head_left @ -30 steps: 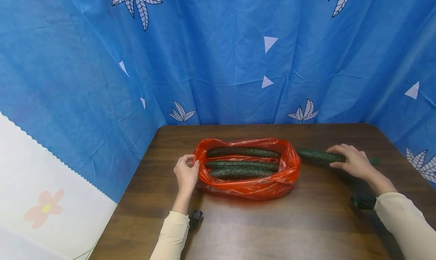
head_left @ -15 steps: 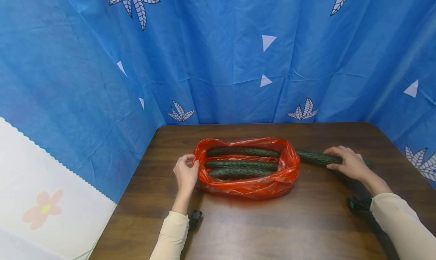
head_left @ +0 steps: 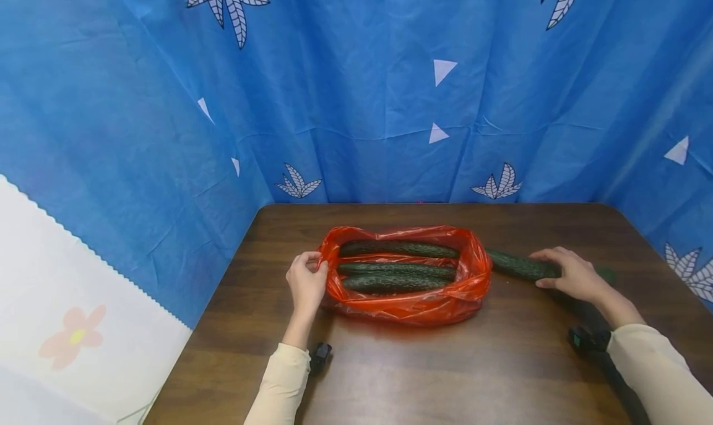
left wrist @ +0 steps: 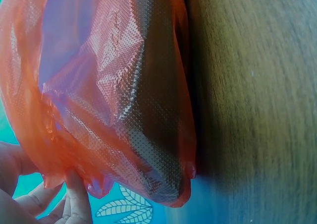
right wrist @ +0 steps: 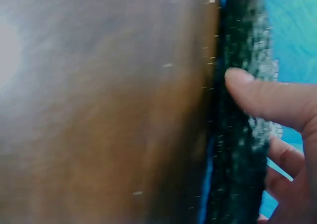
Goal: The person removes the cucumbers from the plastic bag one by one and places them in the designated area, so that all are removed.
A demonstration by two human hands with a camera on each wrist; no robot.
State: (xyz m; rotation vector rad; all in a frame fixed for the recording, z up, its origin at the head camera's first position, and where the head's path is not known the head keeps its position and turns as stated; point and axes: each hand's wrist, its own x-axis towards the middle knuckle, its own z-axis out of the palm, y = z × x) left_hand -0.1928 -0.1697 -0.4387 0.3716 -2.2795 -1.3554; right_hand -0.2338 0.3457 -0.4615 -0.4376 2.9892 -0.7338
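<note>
Fingers and thumb of my left hand (head_left: 306, 281) pinch the left rim of a red plastic bag (head_left: 409, 312), whose mouth is spread wide. Three dark green cucumbers lie lengthwise inside: a back cucumber (head_left: 398, 248), a middle cucumber (head_left: 395, 268) and a front cucumber (head_left: 390, 283). To the right of the bag, my right hand (head_left: 576, 281) grips another cucumber (head_left: 515, 265) from above, its left end close to the bag's right side. In the right wrist view the thumb (right wrist: 270, 95) lies across this bumpy cucumber (right wrist: 240, 169), with other fingers behind it. The left wrist view shows translucent bag film (left wrist: 109, 100) bunched at the fingertips.
All this is on a brown wooden table (head_left: 434, 375). Behind it hangs a blue curtain (head_left: 356, 103) with leaf and triangle prints. A white cloth (head_left: 72, 289) with a flower print is at the left. Small dark devices are worn at both wrists.
My right hand has shifted slightly toward the table's front with its cucumber, which now slants down more to the right. The left hand and the bag have stayed in place.
</note>
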